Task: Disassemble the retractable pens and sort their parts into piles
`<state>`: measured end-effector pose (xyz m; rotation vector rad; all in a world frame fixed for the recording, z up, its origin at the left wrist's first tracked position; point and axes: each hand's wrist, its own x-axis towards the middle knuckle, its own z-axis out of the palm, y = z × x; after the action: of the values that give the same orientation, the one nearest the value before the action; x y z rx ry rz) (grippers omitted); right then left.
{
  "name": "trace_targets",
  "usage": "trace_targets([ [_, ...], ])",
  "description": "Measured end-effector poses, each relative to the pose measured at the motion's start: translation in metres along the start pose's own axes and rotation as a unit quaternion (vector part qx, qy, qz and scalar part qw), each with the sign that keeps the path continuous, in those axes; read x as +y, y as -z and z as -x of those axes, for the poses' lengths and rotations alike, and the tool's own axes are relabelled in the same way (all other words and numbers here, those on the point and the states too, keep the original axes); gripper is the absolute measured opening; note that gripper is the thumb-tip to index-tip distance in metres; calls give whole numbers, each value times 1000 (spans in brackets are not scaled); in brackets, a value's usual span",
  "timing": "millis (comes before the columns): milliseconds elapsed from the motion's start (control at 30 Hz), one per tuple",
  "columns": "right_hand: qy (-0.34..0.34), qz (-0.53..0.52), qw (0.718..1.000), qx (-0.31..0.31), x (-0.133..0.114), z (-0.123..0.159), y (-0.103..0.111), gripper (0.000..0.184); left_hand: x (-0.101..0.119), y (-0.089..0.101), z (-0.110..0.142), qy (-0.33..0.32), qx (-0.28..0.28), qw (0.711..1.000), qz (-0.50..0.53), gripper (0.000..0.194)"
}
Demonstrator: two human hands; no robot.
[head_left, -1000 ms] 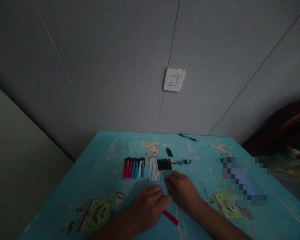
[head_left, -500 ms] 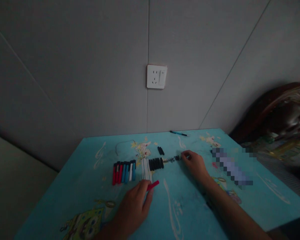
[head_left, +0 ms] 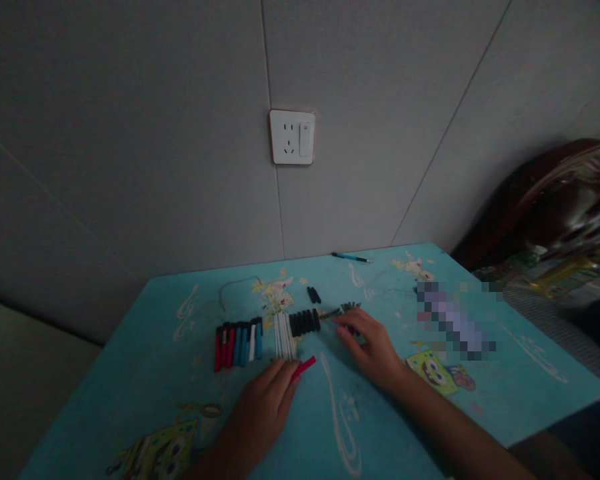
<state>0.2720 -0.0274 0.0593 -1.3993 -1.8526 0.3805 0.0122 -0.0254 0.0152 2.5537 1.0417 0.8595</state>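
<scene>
One red tube (head_left: 306,367) slants out of the left hand (head_left: 263,403), held between thumb and fingers over the light-blue tabletop (head_left: 390,433), near the lower ends of the thin white rods (head_left: 284,337). The right hand (head_left: 375,347) is beside the small dark pieces (head_left: 351,307), its thumb and fingertips a narrow gap apart; whether anything is pinched there, I cannot tell. Black caps (head_left: 305,323) lie in a row just right of the rods. To the rods' left is a row of red, blue and white barrels (head_left: 237,345) with dark tops. Two black pieces (head_left: 314,295) lie beyond the caps, and a blue-and-black pen (head_left: 351,257) near the far edge. A pixelated purple item (head_left: 455,321) lies at right. A white socket plate (head_left: 293,137) is on the grey wall (head_left: 180,167).
</scene>
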Motion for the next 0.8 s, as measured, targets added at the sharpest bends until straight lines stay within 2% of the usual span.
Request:
trace_targets([
  [100,98,-34,990,-95,-24,11,-10,32,4,2,0,-11,-23,1000,3,28],
  [167,126,-26,982,-137,-30,15,-17,31,8,6,-1,-10,-22,999,27,26],
  [233,141,-24,978,-149,-30,16,-21,29,12,9,-1,-5,-4,998,60,23],
  [400,126,-24,980,-152,-26,16,-25,26,15,13,2,37,55,989,130,21],
  [500,115,-14,977,-181,-25,17,-29,26,15,14,5,52,88,985,142,23],
  [667,133,2,961,-241,-23,21,-42,25,17,16,4,12,68,988,136,21],
  [800,109,1,963,-248,-21,21,-45,22,19,20,-1,2,74,985,154,22],
])
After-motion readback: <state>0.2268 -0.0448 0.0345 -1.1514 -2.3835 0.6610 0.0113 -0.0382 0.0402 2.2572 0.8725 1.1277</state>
